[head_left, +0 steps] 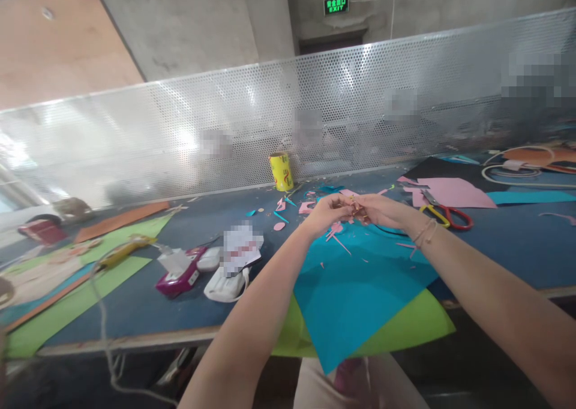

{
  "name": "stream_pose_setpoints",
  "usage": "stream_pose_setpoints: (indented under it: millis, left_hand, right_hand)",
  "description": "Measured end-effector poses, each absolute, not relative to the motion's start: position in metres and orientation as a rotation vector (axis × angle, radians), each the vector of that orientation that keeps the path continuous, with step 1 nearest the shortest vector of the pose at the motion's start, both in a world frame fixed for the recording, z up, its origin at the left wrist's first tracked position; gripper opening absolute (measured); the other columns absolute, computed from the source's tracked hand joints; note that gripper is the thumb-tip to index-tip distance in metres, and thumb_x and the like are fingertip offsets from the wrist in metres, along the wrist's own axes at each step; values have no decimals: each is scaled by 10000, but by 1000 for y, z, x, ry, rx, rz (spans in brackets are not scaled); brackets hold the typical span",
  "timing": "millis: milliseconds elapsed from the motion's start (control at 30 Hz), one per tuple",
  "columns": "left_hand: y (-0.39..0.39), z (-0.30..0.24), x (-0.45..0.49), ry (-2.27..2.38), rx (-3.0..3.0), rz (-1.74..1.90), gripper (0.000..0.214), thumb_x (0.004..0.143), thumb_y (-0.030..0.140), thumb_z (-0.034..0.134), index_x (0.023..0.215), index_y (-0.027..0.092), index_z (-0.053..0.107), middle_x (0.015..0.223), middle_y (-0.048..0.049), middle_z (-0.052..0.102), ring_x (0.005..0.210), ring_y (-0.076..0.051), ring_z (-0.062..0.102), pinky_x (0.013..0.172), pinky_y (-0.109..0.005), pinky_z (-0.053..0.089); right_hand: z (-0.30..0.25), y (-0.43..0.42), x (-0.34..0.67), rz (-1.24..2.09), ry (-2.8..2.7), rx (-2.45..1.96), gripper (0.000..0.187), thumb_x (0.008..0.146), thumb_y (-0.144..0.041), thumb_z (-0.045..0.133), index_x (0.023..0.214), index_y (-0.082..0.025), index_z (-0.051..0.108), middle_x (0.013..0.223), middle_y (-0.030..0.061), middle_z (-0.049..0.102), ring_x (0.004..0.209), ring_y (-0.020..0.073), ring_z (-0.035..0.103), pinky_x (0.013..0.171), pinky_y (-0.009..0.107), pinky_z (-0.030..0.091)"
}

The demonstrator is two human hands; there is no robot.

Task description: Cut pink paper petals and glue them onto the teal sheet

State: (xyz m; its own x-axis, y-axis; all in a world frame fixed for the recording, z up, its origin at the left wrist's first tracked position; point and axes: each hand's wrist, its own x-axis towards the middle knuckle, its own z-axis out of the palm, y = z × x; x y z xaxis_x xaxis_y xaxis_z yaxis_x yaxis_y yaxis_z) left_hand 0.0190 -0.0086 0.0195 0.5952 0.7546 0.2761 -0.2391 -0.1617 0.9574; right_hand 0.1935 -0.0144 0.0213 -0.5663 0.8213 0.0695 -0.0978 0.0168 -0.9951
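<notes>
Over the table, my left hand (329, 212) and my right hand (380, 210) meet with bent, closed fingertips. Something small sits between them, partly hidden by the fingers, and I cannot make out its kind. Below lies a large blue sheet (360, 295), its front corner hanging past the table edge, on top of a lime green sheet (405, 331). Thin pink scraps (342, 245) are scattered on the blue sheet under my hands. A thin dark cord or strip (391, 234) runs beneath my right hand.
Red-and-yellow scissors (459, 218) lie by a pink sheet (456, 192) at right. A yellow can (281, 172) stands near the perforated metal screen (225, 115). On the left are a magenta box (180, 282), a white pouch (225, 286) and a yellow corded tool (123, 254).
</notes>
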Motion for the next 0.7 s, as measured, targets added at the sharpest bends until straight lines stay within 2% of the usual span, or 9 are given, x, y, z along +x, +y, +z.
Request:
stream_pose_setpoints:
  millis: [200, 367, 700]
  left_hand:
    - [-4, 17, 18, 468, 1590, 927, 258, 627, 258, 705, 779, 117, 551, 677, -8, 588, 611, -84, 569, 653, -263, 438]
    - [-6, 19, 19, 455, 1605, 938, 268, 620, 277, 710, 757, 119, 542, 695, -10, 596, 617, -87, 574, 651, -265, 444]
    - [-6, 18, 18, 467, 1567, 934, 275, 624, 259, 708, 780, 121, 529, 699, -19, 621, 618, -97, 597, 660, -268, 457]
  right_hand:
    - [21, -13, 191, 1605, -1586, -801, 210, 743, -353, 628, 822, -160, 602, 673, 11, 571, 611, 112, 520, 506, 241, 344]
    - [24, -14, 193, 1632, -1563, -771, 182, 737, -334, 623, 760, -155, 603, 664, 8, 565, 582, 104, 510, 511, 245, 369]
    - [26, -15, 192, 1616, -1577, -764, 122, 724, -256, 640, 762, -150, 593, 637, 4, 552, 563, 99, 506, 504, 241, 374]
